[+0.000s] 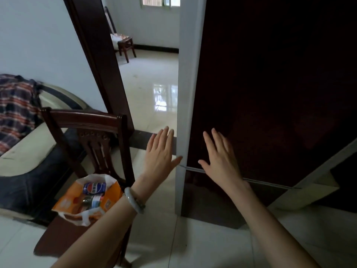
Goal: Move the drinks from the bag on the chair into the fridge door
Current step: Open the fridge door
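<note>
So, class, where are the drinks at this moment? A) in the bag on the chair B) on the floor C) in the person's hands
A: the drinks lie in the bag on the chair; left hand and right hand are open, holding nothing.

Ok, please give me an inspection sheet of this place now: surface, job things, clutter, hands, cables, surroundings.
Surface: chair seat, dark wood, carries the bag.
Job's things: orange bag open, blue can and a bottle lying inside; fridge doors shut.
Clutter: plaid cloth on sofa.
Hands: left hand open, beside fridge edge; right hand open, flat at the fridge front.
Cables: nothing seen.
Surroundings: glossy tiled floor, doorway, far stool.
</note>
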Demonstrator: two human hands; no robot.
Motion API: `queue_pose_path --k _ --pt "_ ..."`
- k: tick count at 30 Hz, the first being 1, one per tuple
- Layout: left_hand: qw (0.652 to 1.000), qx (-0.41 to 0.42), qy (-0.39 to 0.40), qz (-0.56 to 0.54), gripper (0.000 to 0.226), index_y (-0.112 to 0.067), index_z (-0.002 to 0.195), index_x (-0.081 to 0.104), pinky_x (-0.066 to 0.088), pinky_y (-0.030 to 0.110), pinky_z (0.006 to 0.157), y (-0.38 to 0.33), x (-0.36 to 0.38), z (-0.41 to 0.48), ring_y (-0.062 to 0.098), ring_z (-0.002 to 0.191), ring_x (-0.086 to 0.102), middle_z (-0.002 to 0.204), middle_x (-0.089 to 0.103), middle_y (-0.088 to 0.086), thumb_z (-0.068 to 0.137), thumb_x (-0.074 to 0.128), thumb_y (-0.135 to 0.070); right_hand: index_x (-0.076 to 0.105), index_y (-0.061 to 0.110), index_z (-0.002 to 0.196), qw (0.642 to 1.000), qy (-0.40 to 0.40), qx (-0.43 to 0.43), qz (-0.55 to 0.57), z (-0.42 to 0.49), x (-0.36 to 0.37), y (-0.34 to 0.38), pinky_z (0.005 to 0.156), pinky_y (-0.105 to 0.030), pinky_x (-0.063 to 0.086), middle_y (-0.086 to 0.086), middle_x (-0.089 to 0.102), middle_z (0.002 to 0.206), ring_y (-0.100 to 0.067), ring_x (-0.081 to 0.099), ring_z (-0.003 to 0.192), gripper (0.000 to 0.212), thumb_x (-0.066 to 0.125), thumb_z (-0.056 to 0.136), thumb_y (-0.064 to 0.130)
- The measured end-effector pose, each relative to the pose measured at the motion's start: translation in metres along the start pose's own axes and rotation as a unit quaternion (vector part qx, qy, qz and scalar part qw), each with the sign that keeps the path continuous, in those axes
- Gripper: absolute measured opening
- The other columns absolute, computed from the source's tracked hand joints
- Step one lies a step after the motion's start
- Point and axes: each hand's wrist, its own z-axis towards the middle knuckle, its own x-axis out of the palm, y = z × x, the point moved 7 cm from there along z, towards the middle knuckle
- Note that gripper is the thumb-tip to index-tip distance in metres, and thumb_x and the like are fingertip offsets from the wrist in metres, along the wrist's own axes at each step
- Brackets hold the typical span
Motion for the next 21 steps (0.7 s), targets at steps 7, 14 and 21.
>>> queue_pose_path --k 7,14,21 --pt "0.998 0.016 -0.063 0.024 0.085 -0.003 0.145 0.014 0.008 0.041 0.114 0.001 -0.041 0.082 0.028 0.141 0.02 0.152 0.024 0.015 0.087 0.053 -0.051 0.014 0.012 0.146 0.995 -0.088 -0.008 -0.05 0.057 -0.063 -0.007 0.108 -0.039 0.007 -0.017 0.013 0.154 -0.032 0.015 0.141 0.085 0.068 0.082 0.029" --pt "0.995 -0.007 -0.093 -0.019 0.087 -0.003 0.146 0.007 0.007 0.039 0.116 0.011 -0.055 0.127 0.026 0.142 0.014 0.154 0.018 0.014 0.088 0.043 -0.058 0.019 0.012 0.145 0.989 -0.13 -0.019 -0.068 0.082 -0.092 -0.002 0.108 -0.043 0.013 -0.018 0.017 0.153 -0.034 0.019 0.139 0.088 0.073 0.077 0.026" --pt "0.953 -0.007 -0.079 -0.294 0.071 -0.006 0.135 0.033 0.039 0.023 0.095 0.008 -0.054 0.14 0.023 0.116 0.051 0.129 0.052 0.011 0.08 0.069 -0.035 0.005 0.015 0.147 0.992 -0.097 -0.034 -0.078 0.09 -0.091 -0.002 0.112 -0.039 0.003 -0.012 0.004 0.156 -0.029 0.004 0.143 0.085 0.062 0.086 0.03"
